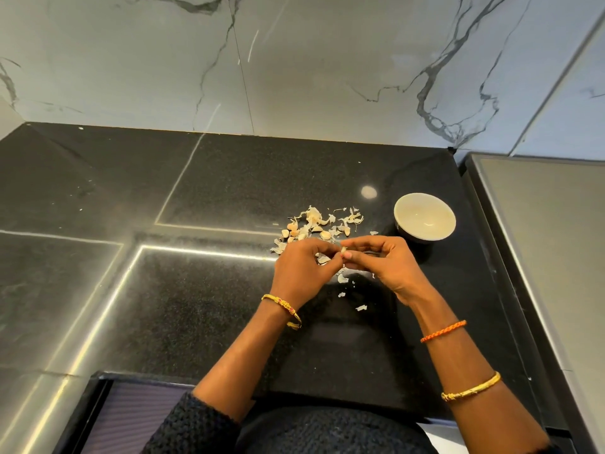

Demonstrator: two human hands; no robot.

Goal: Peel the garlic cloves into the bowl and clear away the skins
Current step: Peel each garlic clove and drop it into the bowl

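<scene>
Now left hand [302,265] and right hand [381,257] both pinch garlic clove [343,250]; empty bowl [424,216] just beyond right hand.

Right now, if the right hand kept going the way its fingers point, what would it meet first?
The right hand points left, so probably the garlic clove it pinches, then the left hand right behind it.

Bowl [424,216] on counter [203,309] at right, near wall [294,60]; left of bowl: skins [330,221] w/ cloves [296,232] among them; both hands [302,268] [386,262] meet just in front-left of bowl, w/ more scraps [360,308] on counter nearer the person.
</scene>
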